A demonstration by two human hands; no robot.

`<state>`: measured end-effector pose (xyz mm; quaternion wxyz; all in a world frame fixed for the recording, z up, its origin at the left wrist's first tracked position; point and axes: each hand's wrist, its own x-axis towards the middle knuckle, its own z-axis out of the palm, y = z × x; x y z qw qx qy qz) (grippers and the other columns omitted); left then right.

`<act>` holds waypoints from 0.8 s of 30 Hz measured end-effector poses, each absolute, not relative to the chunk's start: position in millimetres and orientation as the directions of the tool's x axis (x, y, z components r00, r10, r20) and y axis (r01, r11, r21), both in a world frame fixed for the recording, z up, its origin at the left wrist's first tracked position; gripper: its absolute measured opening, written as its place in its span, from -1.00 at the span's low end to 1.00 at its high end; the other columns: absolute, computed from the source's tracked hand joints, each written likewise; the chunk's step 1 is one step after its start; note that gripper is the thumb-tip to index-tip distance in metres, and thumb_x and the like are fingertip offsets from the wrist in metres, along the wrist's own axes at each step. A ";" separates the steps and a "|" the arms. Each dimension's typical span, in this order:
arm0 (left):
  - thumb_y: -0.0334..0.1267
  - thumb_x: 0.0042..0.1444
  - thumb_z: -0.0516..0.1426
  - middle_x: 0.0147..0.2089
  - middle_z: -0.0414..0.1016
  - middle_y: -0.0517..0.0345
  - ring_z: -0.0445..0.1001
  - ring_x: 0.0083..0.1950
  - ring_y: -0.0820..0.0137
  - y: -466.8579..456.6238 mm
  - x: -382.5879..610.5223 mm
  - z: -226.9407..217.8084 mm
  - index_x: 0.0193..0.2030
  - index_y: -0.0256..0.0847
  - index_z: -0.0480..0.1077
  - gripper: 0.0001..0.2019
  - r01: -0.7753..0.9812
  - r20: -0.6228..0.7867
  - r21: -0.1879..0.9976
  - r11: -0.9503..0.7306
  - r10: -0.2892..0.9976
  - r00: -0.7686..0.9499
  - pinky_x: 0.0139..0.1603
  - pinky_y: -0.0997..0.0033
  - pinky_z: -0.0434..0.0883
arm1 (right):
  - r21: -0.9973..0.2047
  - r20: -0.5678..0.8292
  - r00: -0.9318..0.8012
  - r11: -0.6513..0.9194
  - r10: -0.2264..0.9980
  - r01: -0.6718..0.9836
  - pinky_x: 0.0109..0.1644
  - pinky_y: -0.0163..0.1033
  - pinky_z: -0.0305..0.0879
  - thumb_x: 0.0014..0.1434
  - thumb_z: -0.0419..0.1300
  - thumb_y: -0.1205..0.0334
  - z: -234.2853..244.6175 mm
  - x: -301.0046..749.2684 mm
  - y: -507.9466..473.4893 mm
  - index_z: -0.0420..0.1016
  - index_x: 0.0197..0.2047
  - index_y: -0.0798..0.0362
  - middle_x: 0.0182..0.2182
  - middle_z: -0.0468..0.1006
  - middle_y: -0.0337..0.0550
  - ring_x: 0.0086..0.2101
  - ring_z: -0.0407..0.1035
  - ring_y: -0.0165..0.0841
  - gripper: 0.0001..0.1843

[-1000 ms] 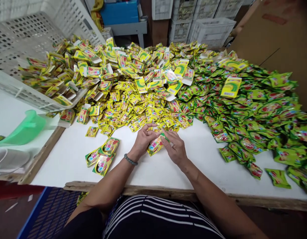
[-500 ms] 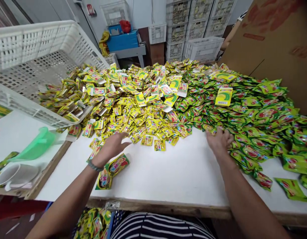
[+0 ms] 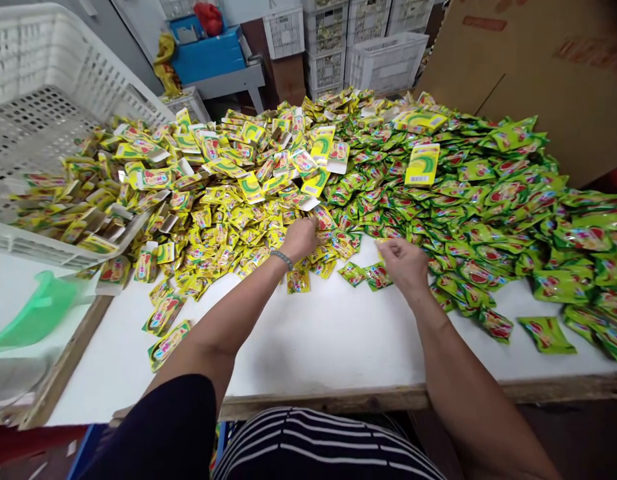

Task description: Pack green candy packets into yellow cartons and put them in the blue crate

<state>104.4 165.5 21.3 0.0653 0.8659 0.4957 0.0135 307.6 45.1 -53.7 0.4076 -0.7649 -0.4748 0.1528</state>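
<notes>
My left hand (image 3: 299,240), with a beaded bracelet on the wrist, is pressed into the near edge of a heap of yellow foil sachets (image 3: 228,200). Whether it holds one is hidden. My right hand (image 3: 403,265) hovers with curled fingers between that heap and a larger spread of green foil sachets (image 3: 488,223). Its fingertips are close together, and anything between them is too small to tell. Just below it lie a couple of loose green sachets (image 3: 366,275). Several joined sachet strips (image 3: 164,327) lie on the white table (image 3: 313,353) at the left.
A large white perforated crate (image 3: 53,113) tilts over the heap's left side. A green plastic scoop (image 3: 38,313) sits on a lower white surface at the left. A cardboard sheet (image 3: 538,67) stands at the back right, and stacked white crates (image 3: 323,47) stand behind the table.
Both hands have moved in from the spread-apart positions, now nearer each other at the meeting of the yellow and green heaps. The view has tilted slightly, and the strips at the left lie differently.
</notes>
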 end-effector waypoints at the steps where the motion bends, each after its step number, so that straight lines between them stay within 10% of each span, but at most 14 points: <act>1: -0.21 0.02 0.29 -0.13 0.55 -0.13 0.48 -0.03 0.10 165.9 107.0 13.9 -0.17 -0.27 0.44 -0.74 0.845 -0.023 0.169 -0.508 0.855 0.519 -0.14 0.29 0.34 | -0.749 0.104 0.471 -0.242 0.876 0.617 -0.27 -0.16 0.30 0.15 0.10 -0.16 -51.9 301.0 43.3 0.51 -0.35 0.07 -0.45 0.56 -0.05 -0.39 0.44 -0.23 -0.55; 5: -0.26 0.01 0.29 -0.32 0.52 0.08 0.49 -0.22 0.26 157.7 105.1 -4.4 -0.30 -0.21 0.36 -0.81 0.761 0.134 0.523 -0.384 0.919 0.372 -0.19 0.32 0.35 | -0.561 0.000 0.318 -0.264 0.948 0.785 -0.08 -0.06 0.25 0.01 0.27 -0.11 -45.0 267.8 39.5 0.52 -0.35 0.06 -0.23 0.56 0.06 -0.09 0.38 -0.07 -0.63; 9: -0.18 -0.20 0.39 -0.42 0.44 0.26 0.51 -0.29 0.39 130.4 92.5 -7.7 -0.36 -0.19 0.25 -0.60 0.250 0.052 0.963 -0.103 0.978 0.202 -0.20 0.38 0.43 | -0.570 -0.094 0.282 -0.284 0.955 0.771 -0.16 -0.14 0.21 -0.02 0.30 0.08 -43.0 260.4 41.7 0.44 -0.42 0.03 -0.35 0.53 -0.09 -0.21 0.37 -0.18 -0.79; 13: -0.21 -0.45 0.47 -0.43 0.48 0.29 0.54 -0.37 0.42 97.2 82.7 -14.0 -0.31 -0.21 0.26 -0.42 -0.132 -0.190 0.967 0.216 0.964 0.187 -0.19 0.37 0.47 | -0.828 -0.105 0.292 -0.246 0.951 0.504 -0.35 -0.25 0.19 -0.09 0.33 -0.03 -44.5 273.7 43.0 0.38 -0.39 0.00 -0.52 0.44 -0.28 -0.44 0.30 -0.35 -0.67; 18: -0.24 -0.51 0.47 -0.51 0.47 0.28 0.46 -0.49 0.50 75.2 78.8 -25.1 -0.40 -0.26 0.36 -0.50 -0.077 -0.311 0.940 0.333 0.927 0.211 -0.39 0.48 0.38 | -0.997 -0.001 0.135 -0.011 0.991 0.077 -0.18 -0.19 0.36 -0.06 0.33 -0.10 -41.2 267.7 40.1 0.48 -0.23 0.03 -0.32 0.55 -0.20 -0.29 0.41 -0.30 -0.58; 24: -0.09 -0.37 0.44 -0.60 0.37 0.28 0.26 -0.57 0.60 73.2 74.3 -18.2 -0.48 -0.31 0.46 -0.61 -0.062 -0.330 0.928 0.368 0.886 0.326 -0.51 0.55 0.18 | -0.985 0.016 0.111 -0.004 0.994 0.172 -0.08 -0.09 0.40 -0.09 0.36 -0.05 -43.1 248.1 41.1 0.57 -0.27 0.03 -0.30 0.60 -0.17 -0.25 0.45 -0.24 -0.63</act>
